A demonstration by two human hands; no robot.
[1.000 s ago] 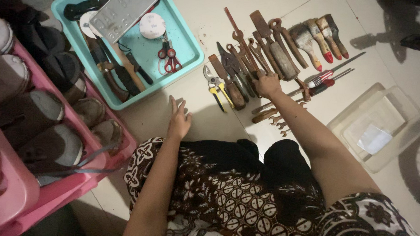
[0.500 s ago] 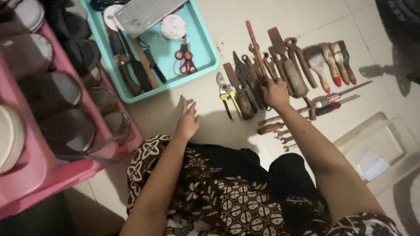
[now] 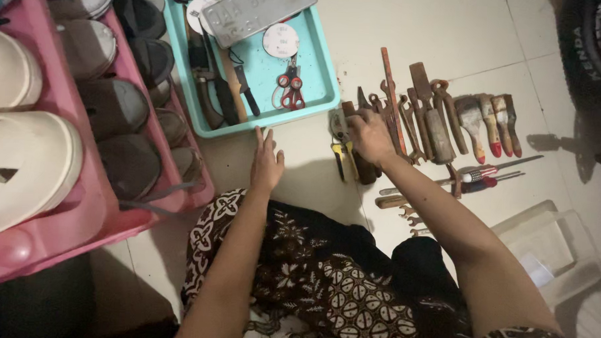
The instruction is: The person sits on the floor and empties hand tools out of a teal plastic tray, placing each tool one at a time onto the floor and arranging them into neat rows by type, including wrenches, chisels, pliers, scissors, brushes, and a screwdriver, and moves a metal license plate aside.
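Pruning shears (image 3: 341,140) and rusty tools (image 3: 409,119) lie under the right hand (image 3: 368,135), fingers curled over them; left hand (image 3: 266,164) rests open on the floor (image 3: 300,182).

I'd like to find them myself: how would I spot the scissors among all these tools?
Start at the turquoise tray on the floor, above the left hand. Inside it, near its right wall just below a round white disc, lie the scissors. Their red handle loops set them apart from the dark-handled tools beside them.
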